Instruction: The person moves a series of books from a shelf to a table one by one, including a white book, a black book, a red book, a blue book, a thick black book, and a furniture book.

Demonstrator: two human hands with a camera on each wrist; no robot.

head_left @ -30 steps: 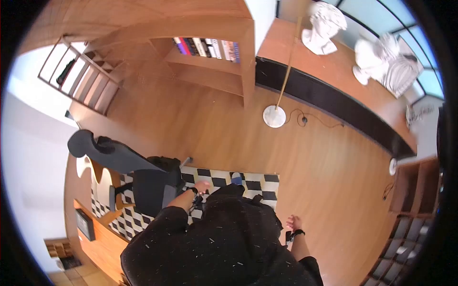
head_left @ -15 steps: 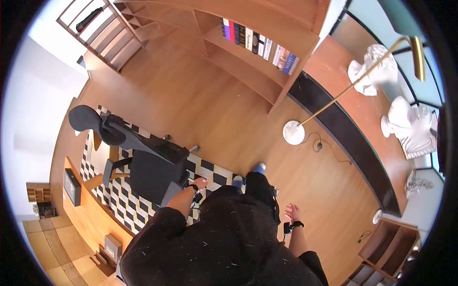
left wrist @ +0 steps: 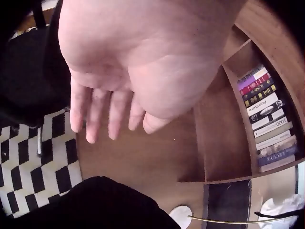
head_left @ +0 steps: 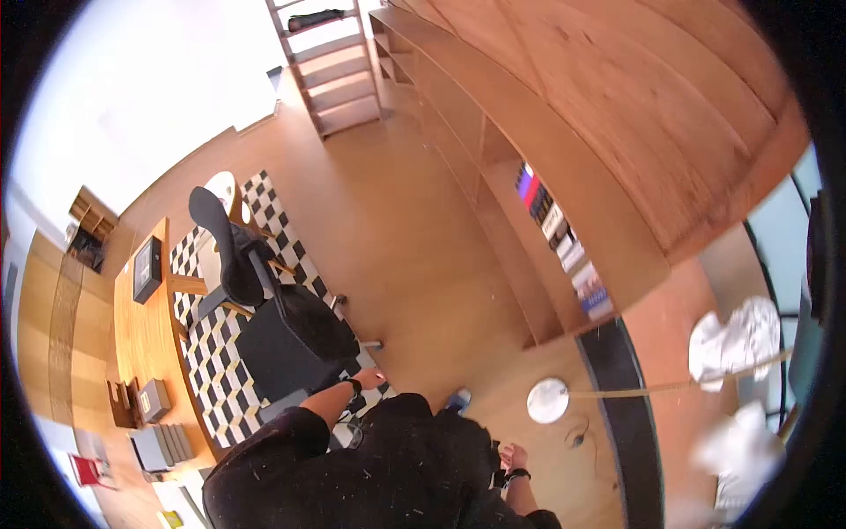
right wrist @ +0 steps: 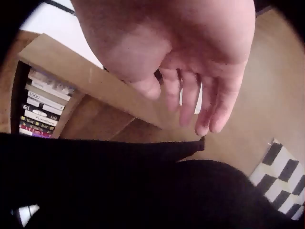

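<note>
My left hand (head_left: 372,378) hangs beside my body in the head view, close to the black office chair (head_left: 295,339). The left wrist view shows that hand (left wrist: 143,71) with relaxed fingers and nothing in them. On my other side, the right hand (head_left: 514,458) is low by my hip, near the round white base (head_left: 548,401) of a floor lamp. Its fingers droop loosely in the right wrist view, and the palm of this hand (right wrist: 186,62) is bare. Both wrists carry dark straps.
A wooden bookcase (head_left: 511,256) with a row of books (head_left: 564,242) stands ahead to the right. White busts (head_left: 736,344) sit on a ledge at the right. A wooden desk (head_left: 145,339) lies left, past the checkered rug (head_left: 211,375). The lamp's cord (head_left: 577,436) trails on the floor.
The head view has swung left, so the bookcase and lamp base sit lower in it and more of the desk shows. One foot has stepped forward. Both hands stay empty at my sides.
</note>
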